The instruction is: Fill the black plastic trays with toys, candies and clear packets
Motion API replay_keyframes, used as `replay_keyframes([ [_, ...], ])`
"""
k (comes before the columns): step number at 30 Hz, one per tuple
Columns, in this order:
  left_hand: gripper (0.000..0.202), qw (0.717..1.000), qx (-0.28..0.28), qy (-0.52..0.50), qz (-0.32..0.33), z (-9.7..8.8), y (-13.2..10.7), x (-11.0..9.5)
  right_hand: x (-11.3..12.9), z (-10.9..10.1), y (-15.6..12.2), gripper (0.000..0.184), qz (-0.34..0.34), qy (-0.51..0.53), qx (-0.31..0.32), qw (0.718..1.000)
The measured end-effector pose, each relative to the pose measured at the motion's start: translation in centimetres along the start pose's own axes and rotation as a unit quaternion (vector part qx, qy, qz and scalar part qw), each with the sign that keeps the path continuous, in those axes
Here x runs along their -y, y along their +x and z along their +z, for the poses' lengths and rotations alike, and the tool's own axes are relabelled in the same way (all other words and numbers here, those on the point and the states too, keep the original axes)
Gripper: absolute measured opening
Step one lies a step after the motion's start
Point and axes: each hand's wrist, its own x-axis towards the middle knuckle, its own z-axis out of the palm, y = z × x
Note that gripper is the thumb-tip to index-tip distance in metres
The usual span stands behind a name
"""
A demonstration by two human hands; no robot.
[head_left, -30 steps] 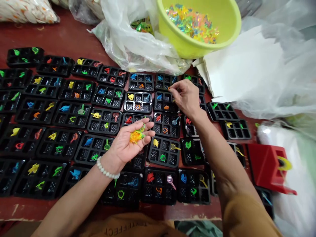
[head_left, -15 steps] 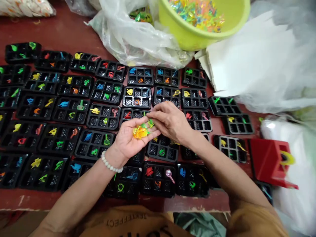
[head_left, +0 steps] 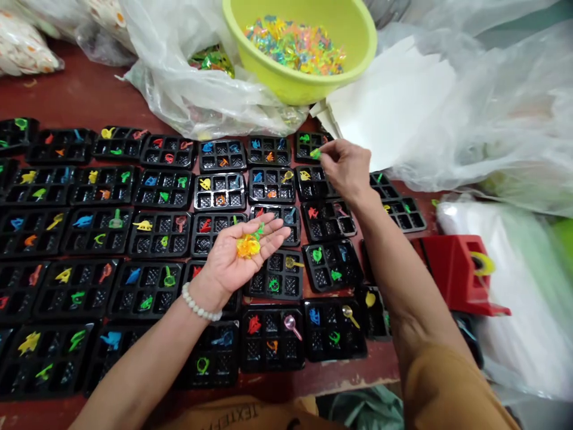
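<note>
My left hand [head_left: 242, 254] lies palm up over the middle trays, cupped round a small heap of yellow, orange and green plastic toys [head_left: 249, 243]. My right hand [head_left: 347, 167] reaches to the back right and pinches a small green toy [head_left: 316, 153] just over a black tray [head_left: 308, 143] in the back row. Many black compartment trays [head_left: 219, 191] cover the red table, each with a few coloured toys in its cells.
A lime green basin [head_left: 308, 77] full of mixed coloured toys stands at the back. Clear plastic bags [head_left: 188, 89] lie beside it, white card sheets [head_left: 394, 113] to its right. A red tape dispenser [head_left: 461, 275] sits at the right, next to more plastic bags.
My right hand took a green toy from the heap in my left palm and carried it to the back right tray. The left hand stayed put.
</note>
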Motion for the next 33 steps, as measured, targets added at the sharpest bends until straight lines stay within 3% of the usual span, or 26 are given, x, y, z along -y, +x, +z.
replay_keyframes([
  [3,0.054,1.0,0.0,-0.001,0.001,0.3,0.3,-0.1,-3.2,1.0,3.2,0.028,0.049,-0.067,-0.007,0.996],
  [6,0.054,1.0,0.008,-0.002,0.005,0.4,0.6,-0.3,-4.4,1.7,4.5,0.03,0.066,-0.085,0.011,0.994],
  [15,0.052,1.0,0.0,0.002,-0.003,0.3,0.9,-0.1,-4.2,1.6,5.1,0.026,0.073,-0.151,0.085,0.982],
  [19,0.052,1.0,-0.002,0.002,-0.004,0.4,0.9,0.0,-3.4,1.2,6.2,0.025,0.034,-0.195,0.12,0.973],
  [25,0.049,1.0,-0.008,0.002,-0.005,0.7,0.9,-0.1,-4.8,1.3,8.3,0.018,0.063,-0.097,0.164,0.98],
  [29,0.05,1.0,-0.024,0.003,-0.011,1.0,1.0,-0.2,-5.7,1.8,8.7,0.013,0.126,-0.035,0.139,0.982],
  [33,0.051,1.0,-0.024,0.002,-0.009,1.1,1.0,-0.6,-5.4,0.8,7.9,0.014,0.129,0.018,0.094,0.987],
])
